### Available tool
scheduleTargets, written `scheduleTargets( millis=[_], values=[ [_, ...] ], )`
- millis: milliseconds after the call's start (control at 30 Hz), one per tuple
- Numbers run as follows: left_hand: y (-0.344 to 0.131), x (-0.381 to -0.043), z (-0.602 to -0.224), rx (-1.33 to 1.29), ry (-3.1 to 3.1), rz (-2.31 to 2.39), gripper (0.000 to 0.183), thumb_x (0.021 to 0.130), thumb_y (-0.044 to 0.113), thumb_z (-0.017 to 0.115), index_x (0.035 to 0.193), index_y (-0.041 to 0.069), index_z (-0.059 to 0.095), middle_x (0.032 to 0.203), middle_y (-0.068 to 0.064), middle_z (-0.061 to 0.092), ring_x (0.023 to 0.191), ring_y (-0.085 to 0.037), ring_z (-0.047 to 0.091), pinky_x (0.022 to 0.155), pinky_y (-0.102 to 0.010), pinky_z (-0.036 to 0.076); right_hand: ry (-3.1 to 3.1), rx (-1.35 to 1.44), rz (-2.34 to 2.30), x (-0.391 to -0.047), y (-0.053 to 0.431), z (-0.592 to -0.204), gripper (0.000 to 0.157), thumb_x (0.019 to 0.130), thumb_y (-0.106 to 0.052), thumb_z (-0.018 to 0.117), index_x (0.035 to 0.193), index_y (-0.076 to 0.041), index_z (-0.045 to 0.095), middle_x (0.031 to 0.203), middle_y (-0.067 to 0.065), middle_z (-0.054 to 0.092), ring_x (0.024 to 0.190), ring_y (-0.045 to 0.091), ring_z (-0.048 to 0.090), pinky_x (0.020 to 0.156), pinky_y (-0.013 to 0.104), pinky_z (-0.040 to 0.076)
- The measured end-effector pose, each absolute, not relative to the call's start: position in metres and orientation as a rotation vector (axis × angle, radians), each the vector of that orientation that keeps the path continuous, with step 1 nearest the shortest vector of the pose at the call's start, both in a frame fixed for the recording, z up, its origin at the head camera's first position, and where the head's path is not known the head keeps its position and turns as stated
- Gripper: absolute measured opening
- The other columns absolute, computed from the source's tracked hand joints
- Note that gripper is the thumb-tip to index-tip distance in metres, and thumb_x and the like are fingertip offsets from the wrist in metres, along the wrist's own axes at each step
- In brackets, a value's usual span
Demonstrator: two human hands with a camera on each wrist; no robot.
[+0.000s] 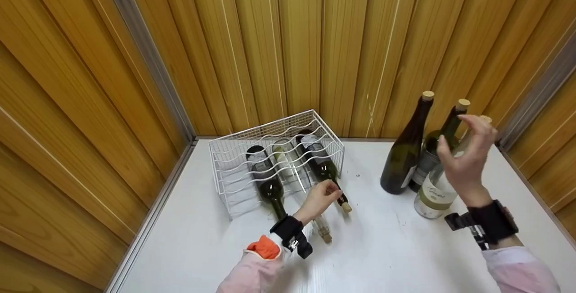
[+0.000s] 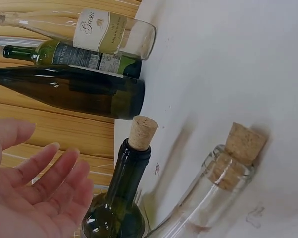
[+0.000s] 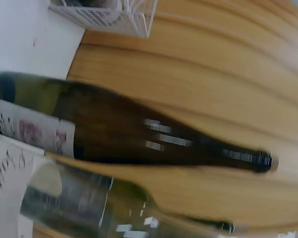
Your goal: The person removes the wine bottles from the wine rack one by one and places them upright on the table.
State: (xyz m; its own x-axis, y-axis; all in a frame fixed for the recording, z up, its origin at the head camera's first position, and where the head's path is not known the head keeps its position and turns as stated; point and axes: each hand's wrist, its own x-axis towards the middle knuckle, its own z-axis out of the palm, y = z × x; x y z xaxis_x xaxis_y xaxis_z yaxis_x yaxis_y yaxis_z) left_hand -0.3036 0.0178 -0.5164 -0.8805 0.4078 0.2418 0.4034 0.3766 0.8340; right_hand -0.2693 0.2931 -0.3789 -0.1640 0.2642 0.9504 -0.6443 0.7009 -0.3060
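Note:
My left hand [image 1: 320, 199] hovers by the neck of a dark green wine bottle [image 1: 317, 153] lying at the right of a white wire rack [image 1: 288, 124]. Its fingers are loosely bent and hold nothing; the left wrist view shows them apart from the corked neck [image 2: 128, 173]. Also in the rack lie a clear bottle [image 1: 283, 155] in the middle and a dark bottle [image 1: 271, 188] on the left. My right hand [image 1: 470, 162] is raised before the standing bottles, thumb and fingers spread in a curve around nothing. Behind it stands a clear bottle [image 1: 434, 196] with a cream label.
A tall brown-green bottle [image 1: 402, 158] and a green bottle [image 1: 423, 169] stand corked beside the clear one. All are on a white table [image 1: 373, 248], with wood-patterned panels [image 1: 297, 50] behind and at the sides.

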Motion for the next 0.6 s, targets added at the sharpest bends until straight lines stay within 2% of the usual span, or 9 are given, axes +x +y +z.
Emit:
scheduleTargets(
  millis=[100,200,333,467,600],
  values=[
    [0.017,-0.303,-0.516,0.812,2.718,1.519,0.009,0.084,0.016,0.061,0.083,0.007,0.059,0.075,0.008,0.054,0.069,-0.006,0.051,0.066,-0.022,0.042,-1.621,0.456,0.805,-0.272,0.275,-0.393,0.049,0.077,-0.026,0.054,0.106,0.012,0.049,0.106,0.022,0.051,0.100,0.033,0.042,0.090,0.039,0.027],
    [0.016,-0.304,-0.514,0.853,2.805,1.429,0.010,0.085,0.017,0.061,0.083,0.008,0.058,0.076,0.007,0.053,0.071,-0.008,0.051,0.066,-0.022,0.042,-1.738,0.555,0.791,-0.282,0.268,-0.416,0.050,0.081,-0.029,0.054,0.112,0.010,0.050,0.111,0.021,0.051,0.103,0.033,0.043,0.091,0.038,0.029],
    [0.011,-0.308,-0.509,0.856,2.900,1.324,0.012,0.086,0.019,0.060,0.083,0.009,0.056,0.078,0.005,0.051,0.072,-0.010,0.050,0.066,-0.022,0.042,-1.921,0.672,0.784,-0.293,0.259,-0.445,0.046,0.083,-0.023,0.054,0.118,0.007,0.049,0.115,0.018,0.051,0.107,0.032,0.043,0.094,0.036,0.029],
    [-0.001,-0.316,-0.496,0.828,2.994,1.258,0.014,0.085,0.019,0.061,0.083,0.007,0.053,0.076,0.004,0.048,0.069,-0.012,0.049,0.062,-0.024,0.042,-2.114,0.751,0.823,-0.299,0.247,-0.467,0.040,0.083,-0.010,0.060,0.118,0.006,0.050,0.115,0.017,0.051,0.107,0.031,0.044,0.090,0.036,0.034],
    [-0.022,-0.328,-0.478,0.723,3.092,1.176,0.018,0.084,0.019,0.062,0.084,0.004,0.052,0.076,-0.001,0.049,0.069,-0.018,0.050,0.061,-0.029,0.042,-2.344,0.750,0.906,-0.303,0.236,-0.484,0.039,0.085,-0.012,0.062,0.117,0.006,0.049,0.114,0.016,0.050,0.106,0.028,0.044,0.085,0.040,0.037]
  ],
)
